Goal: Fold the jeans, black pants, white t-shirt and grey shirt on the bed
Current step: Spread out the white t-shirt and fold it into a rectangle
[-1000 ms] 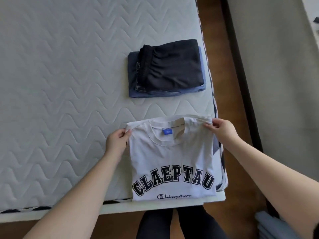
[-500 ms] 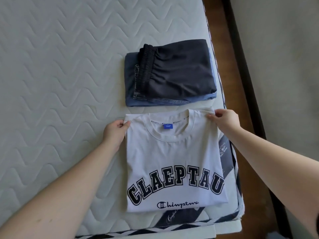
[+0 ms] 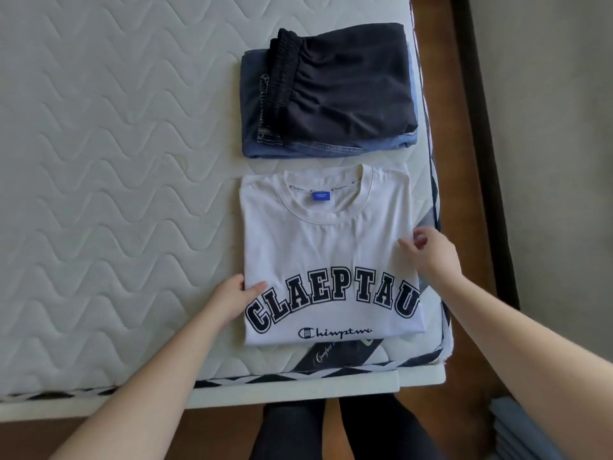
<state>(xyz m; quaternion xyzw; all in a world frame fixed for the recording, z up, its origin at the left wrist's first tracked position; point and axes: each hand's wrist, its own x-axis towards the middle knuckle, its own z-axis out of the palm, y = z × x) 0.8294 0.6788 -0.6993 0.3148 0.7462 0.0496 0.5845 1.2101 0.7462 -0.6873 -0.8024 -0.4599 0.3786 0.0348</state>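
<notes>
White t-shirt (image 3: pixel 331 250) lies flat at the near right corner of the bed (image 3: pixel 116 177), folded into a tall rectangle, collar at the far end with a blue neck tag, dark arched block lettering across the near half. Cotton looks smooth, few wrinkles. Just beyond it, barely apart, is a stack: black pants (image 3: pixel 345 84), soft matte fabric with a gathered elastic waistband on the left, sitting on folded jeans (image 3: pixel 318 148), blue denim with visible stitched seams, edges showing left and near. Mattress top is pale quilted fabric in a wavy zigzag stitch, with black-and-white striped piping along the near edge. Left hand (image 3: pixel 232 298) is at the shirt's left edge by the lettering, thumb on top, other fingers hidden under or behind the fold, so it's pinching that edge. Right hand (image 3: pixel 433 255) is at the shirt's right edge, fingers loosely curled and slightly spread; contact unclear due to motion blur. Versus half a second ago: both hands were pinching the shoulder corners at the collar end, now they've dropped to the side edges mid-shirt. Grey shirt not identifiable.
</notes>
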